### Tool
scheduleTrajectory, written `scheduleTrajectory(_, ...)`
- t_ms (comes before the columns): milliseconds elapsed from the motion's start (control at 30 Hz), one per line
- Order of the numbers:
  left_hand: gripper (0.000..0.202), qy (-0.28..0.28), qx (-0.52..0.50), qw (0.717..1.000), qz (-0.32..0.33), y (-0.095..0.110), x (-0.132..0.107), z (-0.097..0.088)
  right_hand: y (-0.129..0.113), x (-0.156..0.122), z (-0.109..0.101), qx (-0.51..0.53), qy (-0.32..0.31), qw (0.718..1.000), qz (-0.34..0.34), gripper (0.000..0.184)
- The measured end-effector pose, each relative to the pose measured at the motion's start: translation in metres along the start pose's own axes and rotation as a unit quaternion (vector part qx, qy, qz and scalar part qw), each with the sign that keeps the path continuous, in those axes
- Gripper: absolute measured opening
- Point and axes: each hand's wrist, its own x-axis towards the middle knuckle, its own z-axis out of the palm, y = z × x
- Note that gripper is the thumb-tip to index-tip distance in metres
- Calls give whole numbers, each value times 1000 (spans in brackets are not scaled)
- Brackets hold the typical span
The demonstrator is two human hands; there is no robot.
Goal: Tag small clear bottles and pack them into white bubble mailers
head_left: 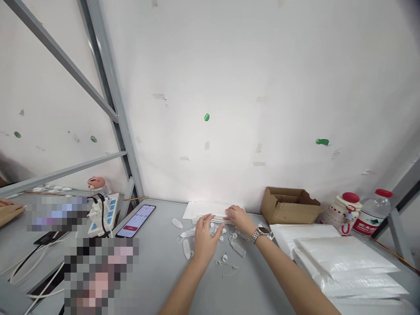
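Flat white bags or sheets [193, 211] lie in a stack by the wall, and I cannot make out exactly what they are. At the stack's front edge, my left hand [206, 239] has its thumb and fingers around a white packet edge. From the right, my right hand [241, 219], with a watch on the wrist, grips the same edge with bent fingers. Around and below the hands lie small clear plastic bottles [238, 249], white round caps [225, 258] and thin looped straps [226, 264]. Some small parts are hidden behind my left hand.
A phone showing a timer [136, 222] lies left, near a power strip [104, 214] with cables. An open cardboard box [290, 205] stands at the back right, before stacked white padded mailers [348, 253], a jar [343, 210] and a bottle [374, 212]. Another person's hand [9, 211] shows far left.
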Motion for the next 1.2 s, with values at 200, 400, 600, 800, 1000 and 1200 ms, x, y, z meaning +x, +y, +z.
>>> scheduleTrajectory(200,30,81,-109,990,-37,6,3,-9,-2,4,-15,-1,115,993,-12,25)
scheduleTrajectory(400,37,145,-244,952,-111,4,8,-15,-18,-18,-65,37,293,954,41,30)
scheduleTrajectory(600,49,48,-438,890,-119,18,8,-24,-47,-101,-107,356,185,885,235,37)
scheduleTrajectory(800,56,-226,-482,800,-277,38,-7,-22,-45,-180,-70,505,-83,816,267,48)
scheduleTrajectory(1000,50,-441,-347,779,-280,36,-26,-3,-3,-191,-56,463,18,803,375,48)
scheduleTrajectory(1200,53,-459,-351,757,-306,32,-31,6,26,-148,-43,280,191,852,399,58)
